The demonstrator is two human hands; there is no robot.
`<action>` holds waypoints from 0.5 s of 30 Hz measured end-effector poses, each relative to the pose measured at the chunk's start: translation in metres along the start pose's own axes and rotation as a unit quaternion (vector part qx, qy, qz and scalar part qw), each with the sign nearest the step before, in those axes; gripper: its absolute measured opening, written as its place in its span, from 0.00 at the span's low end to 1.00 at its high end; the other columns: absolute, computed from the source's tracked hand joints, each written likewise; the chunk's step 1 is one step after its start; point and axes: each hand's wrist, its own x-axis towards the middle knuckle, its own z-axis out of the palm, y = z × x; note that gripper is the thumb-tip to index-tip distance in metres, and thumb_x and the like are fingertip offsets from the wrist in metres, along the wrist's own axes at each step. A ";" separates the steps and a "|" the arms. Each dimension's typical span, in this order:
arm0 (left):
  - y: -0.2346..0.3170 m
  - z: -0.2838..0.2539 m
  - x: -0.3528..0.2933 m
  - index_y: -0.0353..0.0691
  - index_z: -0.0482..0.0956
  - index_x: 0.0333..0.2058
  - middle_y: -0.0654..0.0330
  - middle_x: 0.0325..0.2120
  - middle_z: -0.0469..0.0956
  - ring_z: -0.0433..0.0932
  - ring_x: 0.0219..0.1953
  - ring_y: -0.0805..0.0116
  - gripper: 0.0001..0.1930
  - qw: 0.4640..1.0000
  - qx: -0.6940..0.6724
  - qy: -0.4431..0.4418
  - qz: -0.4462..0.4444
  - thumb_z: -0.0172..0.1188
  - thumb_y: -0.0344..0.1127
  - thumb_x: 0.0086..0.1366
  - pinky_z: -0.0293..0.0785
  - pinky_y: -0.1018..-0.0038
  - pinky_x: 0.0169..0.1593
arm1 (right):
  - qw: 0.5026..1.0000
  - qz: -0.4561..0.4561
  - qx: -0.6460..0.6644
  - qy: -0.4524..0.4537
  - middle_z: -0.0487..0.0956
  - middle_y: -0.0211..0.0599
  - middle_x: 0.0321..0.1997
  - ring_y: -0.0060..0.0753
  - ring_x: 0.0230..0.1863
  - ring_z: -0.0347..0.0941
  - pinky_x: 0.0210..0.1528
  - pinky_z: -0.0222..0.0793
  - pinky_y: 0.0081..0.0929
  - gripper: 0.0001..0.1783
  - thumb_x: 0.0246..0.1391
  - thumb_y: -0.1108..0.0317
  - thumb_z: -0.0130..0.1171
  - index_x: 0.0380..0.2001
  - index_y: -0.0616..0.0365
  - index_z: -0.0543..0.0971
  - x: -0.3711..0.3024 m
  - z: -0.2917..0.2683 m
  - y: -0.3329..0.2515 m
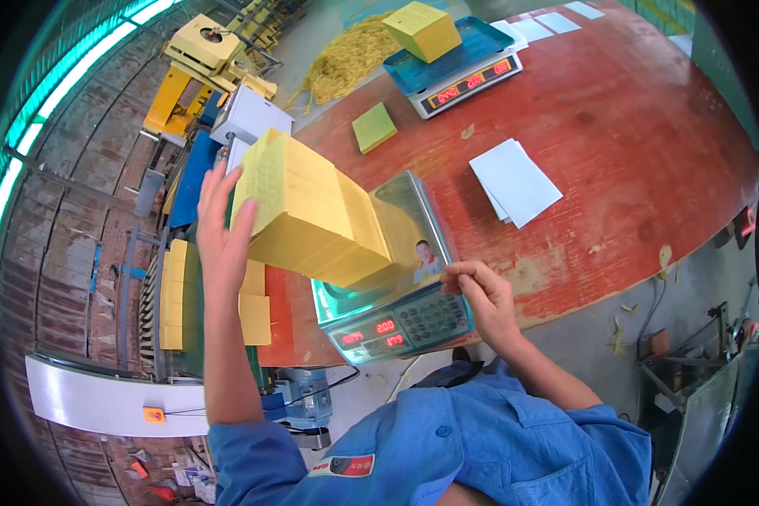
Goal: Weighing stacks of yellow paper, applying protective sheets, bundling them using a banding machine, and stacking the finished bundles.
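A large block of stacked yellow paper sheets (308, 198) sits over the left part of the near scale's pan and juts past its left edge. My left hand (222, 215) is at the block's left end, thumb and fingers spread, touching or nearly touching the paper. The near digital scale (434, 316) has a lit red display and a keypad facing me. At the right corner of its pan, my right hand (487, 295) is closed, thumb and fingertips pinched together. Whatever it pinches, if anything, is too small or hidden to tell. Beside it a small picture of a person shows on the pan.
On the worn red table (632, 126) lie white sheets (514, 181) and a small yellow paper stack (374, 128). A second scale (468, 88) carries a yellow paper block (423, 32). To the left, a machine (173, 295) holds yellow stacks. Yellow strips (346, 63) are heaped beyond.
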 end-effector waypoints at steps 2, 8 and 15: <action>0.003 0.013 0.021 0.38 0.68 0.62 0.46 0.68 0.58 0.56 0.70 0.52 0.31 0.992 0.103 -0.073 0.030 0.59 0.46 0.64 0.50 0.60 0.70 | 1.000 0.009 -0.023 0.007 0.80 0.38 0.39 0.26 0.42 0.77 0.48 0.75 0.26 0.12 0.65 0.76 0.46 0.45 0.68 0.78 -0.005 -0.006 0.000; -0.017 0.031 0.050 0.35 0.61 0.65 0.44 0.67 0.58 0.56 0.70 0.51 0.41 0.979 0.058 -0.183 -0.074 0.62 0.53 0.59 0.51 0.63 0.70 | 0.997 0.024 -0.013 0.071 0.80 0.37 0.38 0.25 0.41 0.77 0.47 0.74 0.24 0.11 0.64 0.77 0.47 0.44 0.67 0.78 -0.025 -0.036 0.024; -0.029 0.036 0.042 0.35 0.60 0.66 0.47 0.65 0.63 0.63 0.65 0.60 0.38 0.978 -0.009 -0.179 -0.110 0.60 0.46 0.61 0.58 0.71 0.65 | 0.990 0.055 -0.075 0.108 0.81 0.34 0.37 0.22 0.39 0.77 0.42 0.73 0.20 0.11 0.64 0.74 0.47 0.43 0.64 0.79 -0.043 -0.062 0.046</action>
